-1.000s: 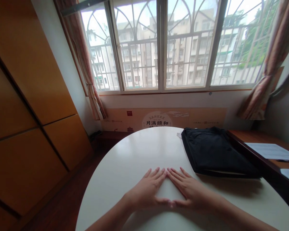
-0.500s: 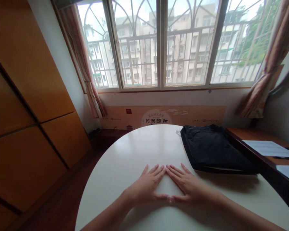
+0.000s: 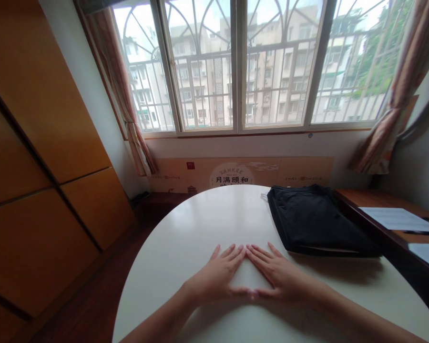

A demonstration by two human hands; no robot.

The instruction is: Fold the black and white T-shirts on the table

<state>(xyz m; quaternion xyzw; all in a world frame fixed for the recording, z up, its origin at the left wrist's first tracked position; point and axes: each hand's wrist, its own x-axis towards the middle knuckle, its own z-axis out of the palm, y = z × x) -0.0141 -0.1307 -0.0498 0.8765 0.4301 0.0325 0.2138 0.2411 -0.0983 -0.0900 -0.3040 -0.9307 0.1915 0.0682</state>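
My left hand (image 3: 218, 274) lies flat on the round white table (image 3: 186, 238), fingers stretched out and together. My right hand (image 3: 277, 274) lies flat beside it, palm down. The index fingertips and the thumb tips of the two hands meet, leaving a triangle of bare tabletop between them. Neither hand holds anything. A folded black garment (image 3: 314, 219) rests on the table to the right of my right hand, a short way off.
A wooden desk (image 3: 386, 209) with white papers (image 3: 396, 219) adjoins the table on the right. Wooden cabinet doors (image 3: 39, 166) fill the left side. A barred window (image 3: 239, 66) with curtains and a printed cardboard panel (image 3: 232, 174) lie beyond the table.
The view has tilted slightly, so the scene sits a little higher in the picture. Both hands stay flat in the same place on the table.
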